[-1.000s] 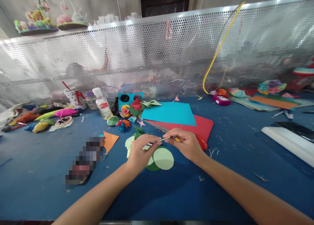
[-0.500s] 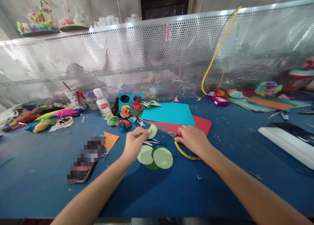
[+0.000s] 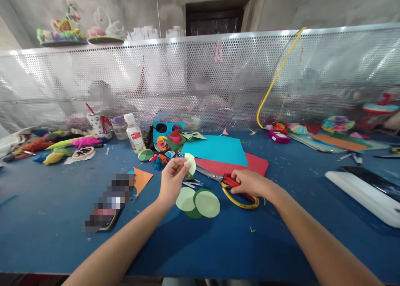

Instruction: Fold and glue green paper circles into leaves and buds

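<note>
Diagonally, the scissors [image 3: 215, 176] point away leftward.

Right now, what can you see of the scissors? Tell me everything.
The scissors have silvery, metal-looking blades, a red plastic-looking handle and a yellow one. They point away and leftward, low over the blue tabletop beside the red sheet. The right hand holds the red handle; pale green paper partly hides the blades.

No text can be read: the label [image 3: 136, 138] on the bottle [image 3: 133, 130] and the patch's [image 3: 83, 153] dark marks are illegible.
</note>
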`<state>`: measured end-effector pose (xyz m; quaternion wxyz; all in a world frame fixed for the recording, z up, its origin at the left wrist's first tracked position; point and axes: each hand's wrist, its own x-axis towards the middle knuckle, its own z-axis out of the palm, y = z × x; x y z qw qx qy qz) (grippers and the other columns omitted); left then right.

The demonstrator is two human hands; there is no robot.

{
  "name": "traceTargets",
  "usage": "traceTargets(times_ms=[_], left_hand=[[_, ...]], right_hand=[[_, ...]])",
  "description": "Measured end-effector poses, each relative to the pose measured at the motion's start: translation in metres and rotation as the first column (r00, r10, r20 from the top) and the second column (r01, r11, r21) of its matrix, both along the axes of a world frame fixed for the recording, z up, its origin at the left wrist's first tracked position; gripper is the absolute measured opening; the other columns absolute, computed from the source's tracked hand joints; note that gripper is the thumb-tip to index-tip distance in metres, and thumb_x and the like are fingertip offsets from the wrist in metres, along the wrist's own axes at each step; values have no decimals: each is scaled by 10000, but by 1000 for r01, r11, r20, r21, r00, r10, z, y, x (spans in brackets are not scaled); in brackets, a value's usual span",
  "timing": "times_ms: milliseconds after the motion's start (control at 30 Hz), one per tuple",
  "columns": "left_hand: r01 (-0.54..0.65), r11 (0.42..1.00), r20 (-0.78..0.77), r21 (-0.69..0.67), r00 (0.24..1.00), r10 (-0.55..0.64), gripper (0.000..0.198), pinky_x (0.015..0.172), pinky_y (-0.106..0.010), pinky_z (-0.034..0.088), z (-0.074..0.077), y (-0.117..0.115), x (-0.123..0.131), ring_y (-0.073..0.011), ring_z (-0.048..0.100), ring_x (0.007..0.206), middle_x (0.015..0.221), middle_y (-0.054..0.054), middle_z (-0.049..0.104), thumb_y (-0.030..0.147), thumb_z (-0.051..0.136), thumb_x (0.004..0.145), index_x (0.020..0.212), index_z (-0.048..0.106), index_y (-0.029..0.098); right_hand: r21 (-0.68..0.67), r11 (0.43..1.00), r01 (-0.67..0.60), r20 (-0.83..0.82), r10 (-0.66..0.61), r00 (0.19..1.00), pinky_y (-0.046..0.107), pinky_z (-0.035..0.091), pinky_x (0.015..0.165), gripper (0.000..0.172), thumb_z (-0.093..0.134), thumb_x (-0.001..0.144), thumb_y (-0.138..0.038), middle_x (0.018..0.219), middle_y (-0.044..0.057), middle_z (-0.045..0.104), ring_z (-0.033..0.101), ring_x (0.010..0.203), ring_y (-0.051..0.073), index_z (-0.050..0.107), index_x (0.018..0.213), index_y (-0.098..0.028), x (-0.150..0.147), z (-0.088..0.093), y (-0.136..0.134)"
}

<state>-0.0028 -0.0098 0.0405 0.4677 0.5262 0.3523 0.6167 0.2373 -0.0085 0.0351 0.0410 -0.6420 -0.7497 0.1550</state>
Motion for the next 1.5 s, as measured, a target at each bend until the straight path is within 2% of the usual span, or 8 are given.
traceTargets(times_ms=[233, 467, 533, 667, 967, 1200, 1367, 1500], left_hand=[[-95, 987, -194, 130, 974, 120, 227, 542, -197, 418, -4, -3, -4, -99, 513, 573, 620, 4, 560, 305, 616, 723, 896, 634, 160], [-189, 951, -165, 246, 958, 233, 207, 546, -197, 432, -2, -3, -6, -92, 529, 578, 744, -14, 589, 282, 607, 737, 912, 635, 174], [-194, 942, -162, 273, 956, 244, 204, 543, -198, 432, -1, -4, -5, -89, 522, 577, 759, -15, 584, 279, 604, 742, 918, 633, 180], [-210, 919, -161, 333, 948, 275, 196, 529, -200, 419, 0, -6, -6, -82, 496, 571, 826, -27, 573, 285, 589, 757, 926, 630, 194], [-223, 886, -128, 406, 947, 296, 200, 540, -199, 432, -2, 0, -7, -88, 497, 627, 918, -47, 538, 255, 564, 781, 970, 610, 209], [-228, 894, -54, 385, 962, 269, 186, 581, -193, 470, -5, 2, -7, -109, 554, 731, 918, -38, 549, 222, 586, 763, 945, 627, 219], [-263, 889, -69, 375, 948, 310, 184, 582, -187, 476, -3, 2, -8, -102, 543, 722, 911, -39, 547, 212, 589, 757, 936, 629, 207], [-220, 885, -92, 409, 956, 280, 195, 551, -175, 468, -3, 0, -7, -90, 525, 693, 905, -39, 531, 192, 578, 762, 951, 624, 209]], right_hand=[[53, 998, 19, -64, -16, 998, 251, 315, 482, 175, 575, 654, -360, 724, 67, 636, 573, 619, 196, 552, 701, -193, -10, -5, -4], [144, 985, 96, -257, -56, 965, 264, 408, 580, 358, 520, 726, -431, 903, 77, 661, 614, 780, 228, 543, 1001, -203, -31, -7, -8], [131, 985, 111, -431, -44, 901, 267, 421, 579, 365, 512, 733, -449, 885, 65, 668, 619, 786, 231, 544, 1011, -215, -35, -8, -8], [-41, 995, 94, -773, -91, 627, 241, 412, 498, 333, 580, 677, -373, 718, 14, 636, 587, 610, 174, 545, 966, -210, -41, -12, -8], [-331, 938, -104, -892, -275, 359, 200, 302, 339, 339, 382, 754, -490, 542, -39, 436, 352, 351, 60, 502, 802, -176, -69, -11, -22], [-179, 955, -237, -925, -81, 370, 218, 300, 400, 607, 490, 591, -716, 543, -55, 403, 368, 403, 69, 466, 872, -179, -65, -10, -29], [-112, 946, -303, -923, 14, 383, 266, 334, 490, 578, 418, 679, -700, 684, 4, 467, 381, 500, 95, 515, 934, -191, -56, -14, -34], [-108, 949, -297, -920, 17, 390, 258, 324, 494, 649, 511, 580, -728, 847, 34, 455, 394, 584, 110, 497, 962, -204, -57, -15, -39]])
